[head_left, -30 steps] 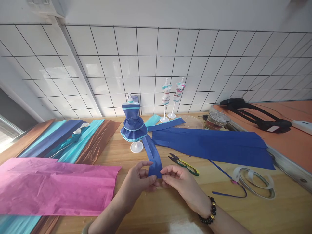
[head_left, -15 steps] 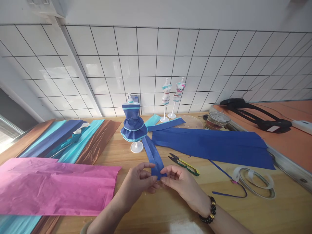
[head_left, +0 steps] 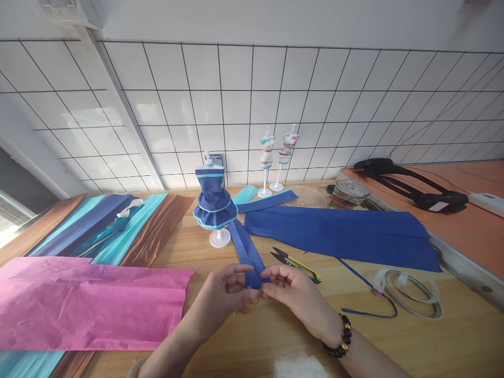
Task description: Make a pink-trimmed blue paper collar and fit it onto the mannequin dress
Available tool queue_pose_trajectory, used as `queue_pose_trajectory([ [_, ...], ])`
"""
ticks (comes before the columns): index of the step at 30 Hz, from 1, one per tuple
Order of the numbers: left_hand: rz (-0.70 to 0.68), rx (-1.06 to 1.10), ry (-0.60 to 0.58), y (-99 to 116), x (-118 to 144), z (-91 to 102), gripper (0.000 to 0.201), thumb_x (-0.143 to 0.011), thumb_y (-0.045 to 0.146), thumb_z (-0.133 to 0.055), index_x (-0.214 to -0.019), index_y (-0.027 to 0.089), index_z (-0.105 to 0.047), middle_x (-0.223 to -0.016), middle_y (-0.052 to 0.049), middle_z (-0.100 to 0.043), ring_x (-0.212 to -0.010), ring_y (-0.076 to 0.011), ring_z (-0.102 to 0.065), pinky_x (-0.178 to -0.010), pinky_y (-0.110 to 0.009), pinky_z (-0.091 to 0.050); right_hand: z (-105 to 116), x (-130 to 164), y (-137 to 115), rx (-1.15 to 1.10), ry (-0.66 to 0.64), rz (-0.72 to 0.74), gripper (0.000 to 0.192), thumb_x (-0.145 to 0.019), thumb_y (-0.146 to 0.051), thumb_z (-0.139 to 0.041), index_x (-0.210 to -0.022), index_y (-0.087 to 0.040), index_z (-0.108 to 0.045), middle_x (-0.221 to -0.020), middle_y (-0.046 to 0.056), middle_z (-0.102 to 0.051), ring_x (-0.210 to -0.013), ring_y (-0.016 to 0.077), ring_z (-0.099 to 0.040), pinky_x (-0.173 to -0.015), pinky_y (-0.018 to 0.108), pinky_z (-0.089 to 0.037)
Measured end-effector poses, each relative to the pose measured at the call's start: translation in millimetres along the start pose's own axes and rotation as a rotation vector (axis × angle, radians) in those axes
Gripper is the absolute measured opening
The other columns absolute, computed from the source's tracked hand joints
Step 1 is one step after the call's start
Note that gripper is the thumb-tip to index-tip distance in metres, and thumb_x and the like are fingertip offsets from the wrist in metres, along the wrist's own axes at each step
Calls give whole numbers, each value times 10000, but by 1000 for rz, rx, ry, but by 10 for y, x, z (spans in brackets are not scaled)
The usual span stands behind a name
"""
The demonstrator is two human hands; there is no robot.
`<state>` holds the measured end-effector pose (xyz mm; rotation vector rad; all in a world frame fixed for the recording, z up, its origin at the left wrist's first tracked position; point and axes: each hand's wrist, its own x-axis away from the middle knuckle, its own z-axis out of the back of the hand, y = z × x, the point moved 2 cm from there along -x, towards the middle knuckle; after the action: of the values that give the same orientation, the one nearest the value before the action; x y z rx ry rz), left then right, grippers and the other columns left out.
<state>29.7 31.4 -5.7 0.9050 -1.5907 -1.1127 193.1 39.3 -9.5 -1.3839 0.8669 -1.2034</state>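
A blue crepe paper strip runs from beside the dressed mini mannequin toward me, its near end between my hands. My right hand pinches the strip's right corner between thumb and fingers. At the left edge, my left hand has its curled fingers against the paper, the thumb just below the end. The mini mannequin wears a tiered blue dress with light-blue trim and stands upright on a white base. Thread snips lie right of the strip, partly behind my right hand.
A wide blue paper sheet lies to the right, near a roll of tape and a thin blue strip. Pink paper and several coloured sheets cover the left. Two bare mini mannequins and a glass jar stand behind.
My left thumb has moved off the strip's near end and sits slightly lower. The right hand keeps its pinch. The whole view has shifted slightly.
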Motion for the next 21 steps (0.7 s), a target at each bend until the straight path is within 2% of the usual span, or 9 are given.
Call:
queue_pose_trajectory([
  [4, -33, -10, 48, -47, -34, 22, 321, -602, 281, -745, -861, 137, -622, -646, -15, -657, -606, -164, -638, -492, -227, -477, 11, -7, -6, 92, 21, 37, 164, -669, -257, -661, -824, -203, -664, -592, -47, -540, -572, 112, -489, -547, 229, -394],
  [8, -97, -56, 103, -35, -39, 54, 233, -628, 260, -715, -823, 151, -651, -642, -8, -667, -613, -177, -657, -520, -241, -499, 13, -10, -7, 185, 61, 104, 180, -671, -239, -649, -845, -207, -683, -639, -22, -587, -614, 137, -537, -591, 253, -434],
  [16, -119, -186, 144, -19, -7, 64, 184, -660, 261, -681, -819, 169, -682, -625, -25, -696, -626, -178, -653, -556, -243, -498, 30, 30, -63, 241, 81, 238, 175, -713, -267, -631, -862, -262, -724, -808, 29, -668, -728, 186, -609, -659, 290, -488],
  [21, -124, -255, 190, -12, -5, 69, 175, -655, 279, -676, -800, 183, -698, -624, -28, -700, -613, -177, -643, -538, -236, -485, 35, 28, -53, 257, 48, 324, 166, -757, -268, -603, -871, -284, -723, -824, 33, -672, -766, 194, -612, -674, 295, -485],
])
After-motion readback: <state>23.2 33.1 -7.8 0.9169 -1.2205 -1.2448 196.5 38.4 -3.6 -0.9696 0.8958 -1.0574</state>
